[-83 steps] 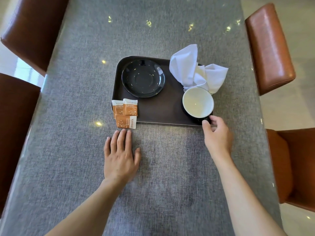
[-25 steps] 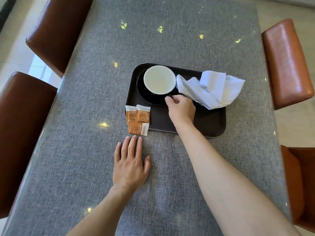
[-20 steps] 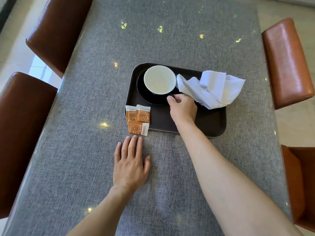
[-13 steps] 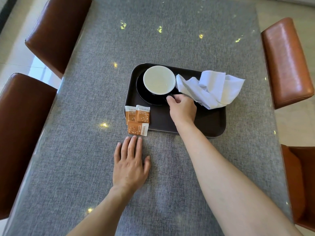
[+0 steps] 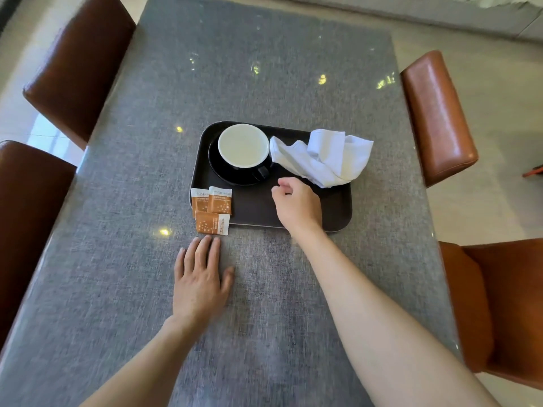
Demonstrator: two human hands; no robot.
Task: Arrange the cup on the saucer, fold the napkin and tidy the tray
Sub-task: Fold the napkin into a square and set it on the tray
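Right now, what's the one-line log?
cup: on saucer | napkin: crumpled | right hand: empty | left hand: flat on table

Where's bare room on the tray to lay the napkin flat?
Tray near half is bare, between the packets and its right rim, under the right hand. Far half is crowded: cup on saucer, napkin beside.

Cup point(image 5: 243, 146) on saucer point(image 5: 235, 176), tray point(image 5: 338, 212) far-left; napkin point(image 5: 323, 157) right; packets point(image 5: 212, 211) seemingly overhanging near-left edge.
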